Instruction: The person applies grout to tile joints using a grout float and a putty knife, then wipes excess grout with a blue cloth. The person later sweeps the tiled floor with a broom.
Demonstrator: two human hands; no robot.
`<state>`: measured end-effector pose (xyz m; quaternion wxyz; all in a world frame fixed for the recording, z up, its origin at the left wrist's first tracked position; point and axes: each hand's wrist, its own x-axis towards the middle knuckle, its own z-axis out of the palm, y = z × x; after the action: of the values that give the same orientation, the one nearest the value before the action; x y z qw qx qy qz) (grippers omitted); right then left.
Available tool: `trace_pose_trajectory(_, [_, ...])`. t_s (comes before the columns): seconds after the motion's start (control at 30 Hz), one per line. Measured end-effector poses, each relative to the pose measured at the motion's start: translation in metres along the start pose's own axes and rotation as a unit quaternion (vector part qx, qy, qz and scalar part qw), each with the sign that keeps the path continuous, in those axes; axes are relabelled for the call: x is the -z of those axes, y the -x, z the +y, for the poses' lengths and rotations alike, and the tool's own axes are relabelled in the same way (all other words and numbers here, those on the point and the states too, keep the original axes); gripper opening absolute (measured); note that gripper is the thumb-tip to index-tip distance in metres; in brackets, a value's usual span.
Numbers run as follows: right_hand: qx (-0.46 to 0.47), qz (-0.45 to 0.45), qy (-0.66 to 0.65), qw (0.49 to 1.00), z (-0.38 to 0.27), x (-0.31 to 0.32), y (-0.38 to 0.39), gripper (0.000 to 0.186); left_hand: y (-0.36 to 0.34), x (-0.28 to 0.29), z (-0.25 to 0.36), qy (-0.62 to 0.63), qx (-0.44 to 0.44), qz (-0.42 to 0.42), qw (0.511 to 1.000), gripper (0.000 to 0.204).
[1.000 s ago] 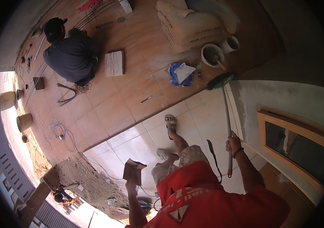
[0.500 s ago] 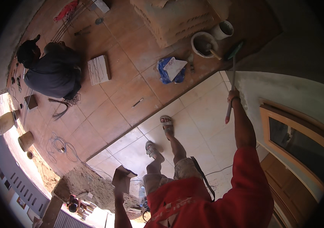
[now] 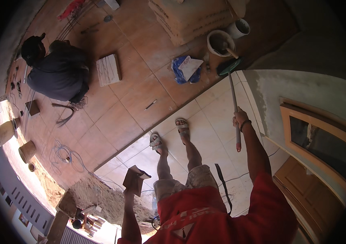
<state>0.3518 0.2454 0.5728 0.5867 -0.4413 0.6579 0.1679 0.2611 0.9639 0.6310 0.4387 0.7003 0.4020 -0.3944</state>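
Note:
My right hand (image 3: pixel 241 116) is closed round the grey handle of a long-handled broom (image 3: pixel 233 90), which has a dark green head and a red handle end. The head rests low beside the bucket, near the edge between the orange and pale tiles. At the lower left, my left hand (image 3: pixel 128 195) is closed on the bottom of a brown angular piece (image 3: pixel 133 179) made of flat panels with a dark upper edge. I cannot tell its exact kind. My sandalled feet stand apart on the pale tiles between the two hands.
A bucket (image 3: pixel 209 44) with a wooden-handled tool and a white pail (image 3: pixel 233 31) stand beyond the broom. Left of them lie a blue bag (image 3: pixel 177 76) and a pale block (image 3: pixel 107 72). A co-worker (image 3: pixel 59 75) crouches far left. Cable coils (image 3: pixel 68 156) lie on the floor.
The broom head has swung left and nearer, with my right hand lower and further left. My left hand has shifted slightly, tilting the brown piece. My left foot has stepped forward.

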Motion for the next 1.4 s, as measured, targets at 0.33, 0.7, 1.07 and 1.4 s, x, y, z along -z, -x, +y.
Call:
trace_pose_trajectory(0.33, [0.079, 0.056, 0.042, 0.994, 0.026, 0.006, 0.046, 0.059, -0.004, 0.049, -0.013, 0.009, 0.008, 0.047, 0.999, 0.023])
trace_pose_trajectory(0.7, [0.004, -0.006, 0.027, 1.0, 0.092, -0.093, 0.068, 0.042, 0.015, 0.053, -0.056, 0.012, -0.001, 0.023, 1.0, 0.025])
trace_pose_trajectory(1.07, [0.047, -0.031, 0.171, 0.984, 0.133, -0.069, 0.222, 0.06, 0.012, 0.064, -0.047, 0.079, -0.015, 0.017, 0.997, 0.039])
trace_pose_trajectory(1.4, [0.135, 0.011, 0.391, 0.91, 0.213, -0.16, 0.089, 0.058, 0.023, 0.081, -0.071, 0.093, 0.01, 0.041, 0.995, 0.039])
